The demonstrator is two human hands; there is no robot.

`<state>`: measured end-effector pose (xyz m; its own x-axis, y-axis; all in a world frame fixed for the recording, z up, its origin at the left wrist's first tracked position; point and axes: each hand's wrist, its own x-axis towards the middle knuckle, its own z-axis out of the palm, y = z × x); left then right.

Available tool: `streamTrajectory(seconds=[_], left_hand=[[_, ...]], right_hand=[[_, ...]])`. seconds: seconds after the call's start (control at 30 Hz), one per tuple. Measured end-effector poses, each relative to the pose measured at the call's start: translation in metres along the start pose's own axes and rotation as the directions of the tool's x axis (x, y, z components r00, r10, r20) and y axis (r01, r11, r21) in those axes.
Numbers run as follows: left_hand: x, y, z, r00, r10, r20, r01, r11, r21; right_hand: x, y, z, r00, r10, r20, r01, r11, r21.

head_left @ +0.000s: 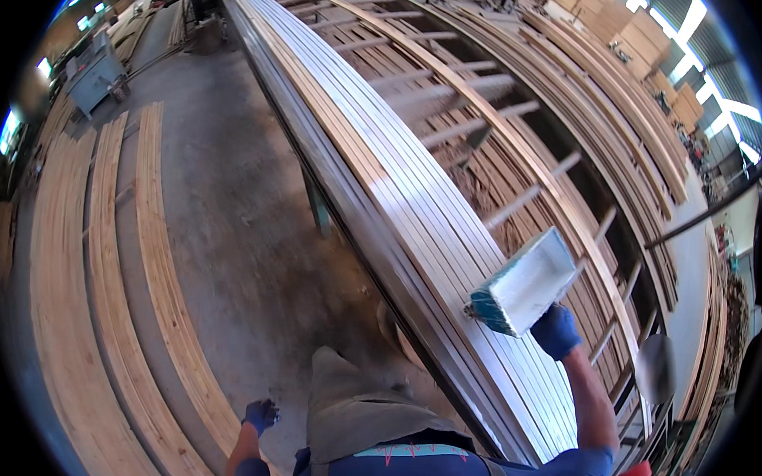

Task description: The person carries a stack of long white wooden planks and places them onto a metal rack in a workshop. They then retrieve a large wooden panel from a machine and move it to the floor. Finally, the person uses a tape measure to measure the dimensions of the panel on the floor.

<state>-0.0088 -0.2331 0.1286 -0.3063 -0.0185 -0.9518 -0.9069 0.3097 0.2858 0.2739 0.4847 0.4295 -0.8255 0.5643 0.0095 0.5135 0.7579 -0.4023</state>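
My right hand (556, 331), in a blue glove, is closed around the near side of a paint trough (530, 283). This box is teal outside and coated white inside, and tilts with its open side toward me. Its lower left end rests on or just above a row of long narrow wooden strips (407, 209), lying side by side on a long bench. Much of the strips' surface is wet-looking white; a stretch toward the far left shows bare wood. My left hand (261, 413), gloved in dark blue, hangs low by my side with loosely bent fingers and nothing visible in it.
Stacked boards (158, 255) lie on the floor to the left. Right of the bench, a slatted wooden rack (519, 142) runs alongside, with more timber beyond. A grey-blue cabinet (97, 79) stands far left. My grey apron (358, 405) hangs close to the dark bench edge.
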Motion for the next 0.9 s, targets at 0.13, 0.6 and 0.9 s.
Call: streamTrajectory(seconds=[0.13, 0.6, 0.9], left_hand=[[0.056, 0.028, 0.030, 0.979, -0.189, 0.076, 0.184, 0.980, 0.072], [0.176, 0.640, 0.116, 0.889, 0.421, 0.178, -0.423, 0.906, -0.027], [0.236, 0.757, 0.027, 0.812, 0.208, 0.545, 0.044, 0.910, -0.413]], right_hand=[[0.120, -0.056, 0.008, 0.992, 0.049, 0.120, -0.024, 0.979, -0.204], [0.721, -0.300, 0.080, 0.999, 0.043, -0.025, -0.045, 0.993, -0.107], [1.110, -0.431, 0.094, 0.888, -0.354, -0.293, 0.398, 0.912, 0.103]])
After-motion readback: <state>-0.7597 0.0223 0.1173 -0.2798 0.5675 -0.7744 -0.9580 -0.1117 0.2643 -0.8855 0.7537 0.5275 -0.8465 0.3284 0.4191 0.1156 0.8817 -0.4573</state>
